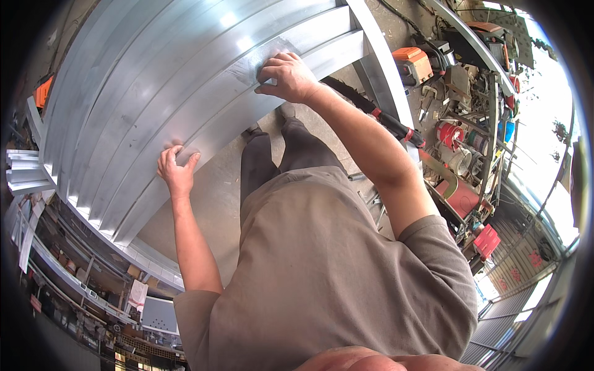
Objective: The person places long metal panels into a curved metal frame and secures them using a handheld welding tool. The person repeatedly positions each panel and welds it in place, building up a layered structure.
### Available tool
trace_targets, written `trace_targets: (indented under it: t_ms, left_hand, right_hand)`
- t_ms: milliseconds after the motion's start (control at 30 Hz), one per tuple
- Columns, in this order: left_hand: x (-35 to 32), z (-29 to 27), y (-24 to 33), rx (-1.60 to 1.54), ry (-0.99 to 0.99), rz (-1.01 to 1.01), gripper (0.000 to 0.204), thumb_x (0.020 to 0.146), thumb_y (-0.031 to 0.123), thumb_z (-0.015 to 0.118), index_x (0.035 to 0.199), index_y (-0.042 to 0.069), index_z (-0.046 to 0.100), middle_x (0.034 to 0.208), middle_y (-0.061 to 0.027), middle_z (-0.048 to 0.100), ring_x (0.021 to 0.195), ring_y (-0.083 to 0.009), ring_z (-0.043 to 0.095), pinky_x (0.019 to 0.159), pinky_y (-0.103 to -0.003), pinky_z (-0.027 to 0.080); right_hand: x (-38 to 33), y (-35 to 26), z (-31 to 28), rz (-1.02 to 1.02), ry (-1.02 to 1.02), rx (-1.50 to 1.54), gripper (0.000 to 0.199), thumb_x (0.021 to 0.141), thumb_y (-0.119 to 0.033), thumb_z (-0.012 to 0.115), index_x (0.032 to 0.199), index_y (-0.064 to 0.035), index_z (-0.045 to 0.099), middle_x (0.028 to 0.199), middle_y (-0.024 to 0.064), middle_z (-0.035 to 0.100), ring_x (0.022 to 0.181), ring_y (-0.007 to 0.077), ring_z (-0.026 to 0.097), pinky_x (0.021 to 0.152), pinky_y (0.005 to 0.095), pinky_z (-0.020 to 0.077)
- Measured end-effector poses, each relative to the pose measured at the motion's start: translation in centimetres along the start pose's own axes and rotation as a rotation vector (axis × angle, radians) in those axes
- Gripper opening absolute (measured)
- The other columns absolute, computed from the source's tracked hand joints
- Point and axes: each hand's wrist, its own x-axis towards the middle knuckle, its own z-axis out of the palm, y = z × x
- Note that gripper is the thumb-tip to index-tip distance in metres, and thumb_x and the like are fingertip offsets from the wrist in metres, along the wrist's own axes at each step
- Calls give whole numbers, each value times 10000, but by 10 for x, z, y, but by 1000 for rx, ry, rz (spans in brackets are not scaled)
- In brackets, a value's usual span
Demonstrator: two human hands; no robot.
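A row of long, shiny silver metal slats (124,117) lies side by side across a metal frame (393,77). My left hand (177,173) is at the nearest slat (219,127), its fingers curled over the upper edge and its thumb apart on the face. Farther right along the same slat, my right hand (288,77) is closed on it with bent fingers. Beside that hand the metal has a dull, smudged patch (250,65). Both palms are turned away, so how firmly each hand grips is hidden.
A red-and-black tool (399,128) rests by the frame's right side. Beyond it stand an orange-and-grey machine (413,66), a red bucket (448,133) and cluttered shelving. More metal profiles (28,170) lie at the far left. My legs (260,161) are close to the nearest slat.
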Motion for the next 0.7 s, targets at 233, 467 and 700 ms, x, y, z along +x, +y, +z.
trace_targets:
  t_ms: [233, 467, 700]
  left_hand:
    - [0, -1, 3, -5, -11, -19, 595, 727, 478, 895, 1181, 155, 686, 1248, 10, 602, 1276, -272, 492, 1095, -520, 316]
    - [0, -2, 3, 13, -11, -12, 596, 726, 481, 896, 1177, 153, 685, 1245, 6, 606, 1270, -274, 500, 1088, -522, 323]
    - [0, -1, 3, -2, -6, -15, 596, 720, 471, 900, 1175, 152, 685, 1243, 10, 609, 1264, -274, 504, 1082, -523, 329]
  right_hand:
    - [0, 0, 0, -2, 1, -5, 298, 857, -472, 763, 969, -196, 749, 1026, 0, 675, 1168, 229, 570, 1082, 403, 392]
    - [0, -1, -2, 2, 3, -12, 296, 856, -469, 765, 965, -195, 750, 1030, 0, 679, 1172, 228, 572, 1085, 403, 396]
    - [0, -2, -2, 16, -19, -21, 301, 858, -478, 761, 972, -199, 749, 1031, -1, 678, 1178, 226, 570, 1084, 401, 396]
